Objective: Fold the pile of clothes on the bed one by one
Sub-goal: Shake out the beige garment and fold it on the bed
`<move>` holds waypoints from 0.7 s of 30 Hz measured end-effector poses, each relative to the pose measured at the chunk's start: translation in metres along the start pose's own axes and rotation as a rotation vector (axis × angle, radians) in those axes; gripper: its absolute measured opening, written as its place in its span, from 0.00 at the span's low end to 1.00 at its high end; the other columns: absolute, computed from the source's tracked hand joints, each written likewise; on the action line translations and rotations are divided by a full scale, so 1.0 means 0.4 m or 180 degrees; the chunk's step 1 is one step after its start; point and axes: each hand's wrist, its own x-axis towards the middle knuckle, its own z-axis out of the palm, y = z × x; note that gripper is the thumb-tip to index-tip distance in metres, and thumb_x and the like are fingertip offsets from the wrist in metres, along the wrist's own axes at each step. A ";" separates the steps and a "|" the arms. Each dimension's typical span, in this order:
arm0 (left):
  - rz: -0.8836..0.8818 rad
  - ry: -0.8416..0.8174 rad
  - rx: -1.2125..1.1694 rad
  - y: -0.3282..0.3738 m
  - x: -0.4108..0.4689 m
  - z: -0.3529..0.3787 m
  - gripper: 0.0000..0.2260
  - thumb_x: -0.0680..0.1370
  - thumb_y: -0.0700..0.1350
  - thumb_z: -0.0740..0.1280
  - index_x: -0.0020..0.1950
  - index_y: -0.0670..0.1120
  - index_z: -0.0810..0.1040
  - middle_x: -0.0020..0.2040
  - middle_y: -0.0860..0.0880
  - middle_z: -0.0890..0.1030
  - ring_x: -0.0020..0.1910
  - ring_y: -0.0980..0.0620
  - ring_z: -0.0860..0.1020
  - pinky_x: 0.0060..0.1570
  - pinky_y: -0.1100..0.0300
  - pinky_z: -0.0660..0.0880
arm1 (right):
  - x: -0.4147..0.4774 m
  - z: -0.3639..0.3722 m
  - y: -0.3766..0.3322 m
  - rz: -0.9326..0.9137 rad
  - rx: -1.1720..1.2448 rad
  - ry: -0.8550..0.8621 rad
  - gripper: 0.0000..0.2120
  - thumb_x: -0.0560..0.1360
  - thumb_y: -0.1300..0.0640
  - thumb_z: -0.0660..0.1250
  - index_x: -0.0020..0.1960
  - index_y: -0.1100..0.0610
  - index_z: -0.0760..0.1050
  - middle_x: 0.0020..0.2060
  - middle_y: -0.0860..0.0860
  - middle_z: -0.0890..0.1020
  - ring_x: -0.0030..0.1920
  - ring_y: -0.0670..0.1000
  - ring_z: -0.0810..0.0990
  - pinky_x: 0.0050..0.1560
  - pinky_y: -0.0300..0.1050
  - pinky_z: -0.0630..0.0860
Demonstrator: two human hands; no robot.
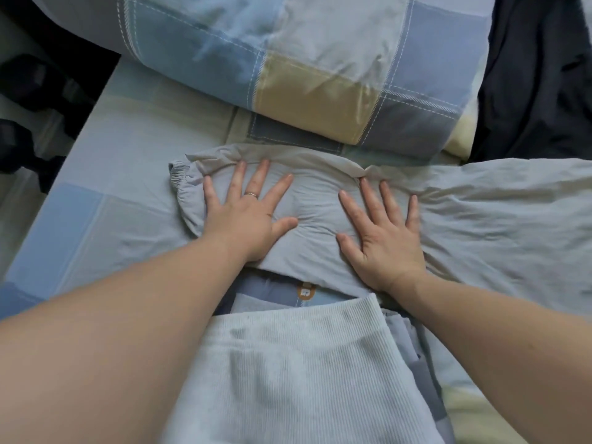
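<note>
Head cam: both hands are pressing flat on the grey garment [315,203], which is lying left-right across the bed sheet [121,174], mid-frame. Nearer the gathered cuff [177,179] the left hand [246,216] is resting w/ fingers straight and splayed. Just beside it the right hand [384,238] is lying the same way, toward the wide part trailing off right. Neither is gripping: palms down, nothing pinched.

Step (judgement): prob. smoothing before the next fold.

Risks:
- Thin cloth is bunching btw the palms & along the far edge at the fingertips. Pressing now could be setting creases in, not clearing them.
- Sweeping the hands apart w/ no anchor may be dragging the whole piece askew on the sheet.
- Right wrist is crossing the gap to the ribbed cloth [288,363] nearest the camera, so a quick pull-back could be ruffling it.
- Loose right part is lying close to the dark clothes [538,75], and a fast fold might be catching them.

Position vs hands: mid-section is lying under both palms. The cuff end is poking out left of the left hand, and the bulk is spreading right of the right hand. Checked quilt [320,75] is sitting just behind; touching or not, can't tell.
</note>
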 end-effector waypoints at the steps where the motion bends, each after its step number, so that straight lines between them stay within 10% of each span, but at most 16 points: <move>1: -0.0056 -0.0235 0.0015 0.013 -0.012 -0.023 0.32 0.78 0.72 0.46 0.78 0.67 0.35 0.81 0.55 0.33 0.80 0.48 0.33 0.72 0.30 0.37 | 0.005 -0.007 0.002 0.0011 0.0109 -0.0102 0.32 0.78 0.31 0.45 0.80 0.35 0.44 0.82 0.44 0.45 0.81 0.52 0.41 0.76 0.67 0.35; 6: -0.0228 -0.0544 0.0052 0.143 -0.129 -0.124 0.28 0.83 0.65 0.50 0.81 0.59 0.53 0.83 0.50 0.45 0.81 0.45 0.38 0.74 0.34 0.37 | 0.006 -0.116 0.067 -0.0494 0.0821 -0.0892 0.33 0.80 0.37 0.58 0.80 0.37 0.49 0.82 0.44 0.44 0.81 0.51 0.41 0.76 0.63 0.35; 14: 0.0525 0.0385 -0.0102 0.696 -0.264 -0.132 0.25 0.84 0.58 0.55 0.80 0.56 0.58 0.83 0.47 0.48 0.82 0.44 0.42 0.78 0.40 0.43 | -0.467 -0.167 0.617 0.0174 0.0375 0.0066 0.33 0.81 0.43 0.59 0.82 0.42 0.50 0.82 0.48 0.48 0.82 0.56 0.46 0.78 0.58 0.44; 21: 0.0988 -0.0145 -0.0136 1.175 -0.528 0.115 0.28 0.82 0.63 0.56 0.81 0.61 0.53 0.83 0.50 0.44 0.82 0.44 0.43 0.77 0.40 0.47 | -0.952 -0.014 1.054 0.0847 0.0017 -0.1213 0.34 0.81 0.37 0.53 0.81 0.40 0.40 0.82 0.49 0.42 0.81 0.57 0.45 0.78 0.60 0.50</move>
